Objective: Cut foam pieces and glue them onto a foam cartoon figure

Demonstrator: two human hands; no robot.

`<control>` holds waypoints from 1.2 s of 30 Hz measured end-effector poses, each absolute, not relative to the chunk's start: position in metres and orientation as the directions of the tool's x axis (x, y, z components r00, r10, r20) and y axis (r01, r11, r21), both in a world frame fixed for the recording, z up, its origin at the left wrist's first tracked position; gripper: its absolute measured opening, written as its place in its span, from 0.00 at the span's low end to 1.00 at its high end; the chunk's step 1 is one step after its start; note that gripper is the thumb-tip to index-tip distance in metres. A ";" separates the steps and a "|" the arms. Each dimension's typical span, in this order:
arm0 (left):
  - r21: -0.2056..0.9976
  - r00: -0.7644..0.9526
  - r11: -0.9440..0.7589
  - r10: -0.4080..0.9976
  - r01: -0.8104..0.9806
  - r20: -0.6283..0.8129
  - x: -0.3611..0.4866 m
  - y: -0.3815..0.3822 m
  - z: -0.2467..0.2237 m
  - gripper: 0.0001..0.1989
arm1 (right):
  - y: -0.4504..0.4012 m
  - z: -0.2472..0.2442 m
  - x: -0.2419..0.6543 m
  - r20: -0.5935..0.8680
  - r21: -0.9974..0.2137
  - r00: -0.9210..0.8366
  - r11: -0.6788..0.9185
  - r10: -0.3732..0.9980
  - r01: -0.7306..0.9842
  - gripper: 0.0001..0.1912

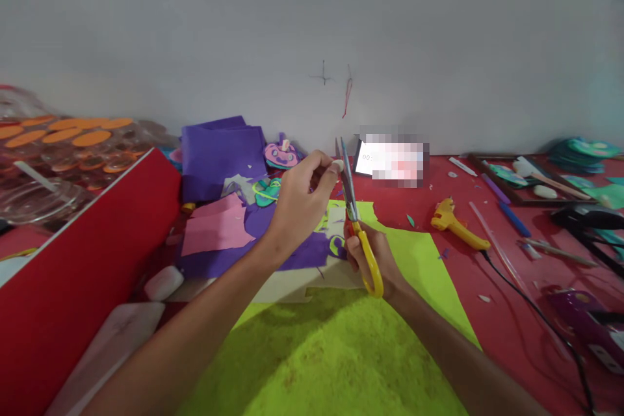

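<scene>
Yellow-handled scissors (371, 263) are gripped in my right hand (373, 250), their slightly parted blades pointing up and away. Beside the blades, my left hand (309, 185) pinches a small pale piece (338, 166) between thumb and fingertips. Below both hands lie purple sheets (307, 252), a pink sheet (217, 224) and yellow-green cut scraps (336, 246). A large yellow-green sheet (341, 338) spreads under my forearms. Behind my left hand are a pink cut-out figure (281, 155) and a teal one (266, 192).
On the red table (419, 201) a yellow glue gun (458, 226) with a black cord lies at the right, near pens (514, 219) and a dark tray (531, 195). A lit phone (390, 159) leans against the grey wall. A red panel (97, 260) stands at the left.
</scene>
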State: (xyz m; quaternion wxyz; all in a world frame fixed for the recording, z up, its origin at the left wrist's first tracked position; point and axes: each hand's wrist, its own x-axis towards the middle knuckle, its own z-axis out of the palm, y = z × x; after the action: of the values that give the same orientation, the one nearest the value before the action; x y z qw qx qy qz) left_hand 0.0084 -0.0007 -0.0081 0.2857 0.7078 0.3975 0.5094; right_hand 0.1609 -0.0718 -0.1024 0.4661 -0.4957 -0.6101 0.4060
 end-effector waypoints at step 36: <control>0.855 0.114 -0.478 0.878 0.200 0.465 0.001 0.008 -0.007 0.09 | -0.063 -0.123 0.158 0.184 -0.978 -0.081 0.191 0.980 0.083 0.32</control>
State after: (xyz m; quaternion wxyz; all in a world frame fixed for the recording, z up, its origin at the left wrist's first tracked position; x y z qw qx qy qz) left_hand 0.0014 0.0083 -0.0071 0.3183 0.6749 0.3994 0.5327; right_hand 0.1582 -0.0630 -0.1234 0.5032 -0.4541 -0.5850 0.4454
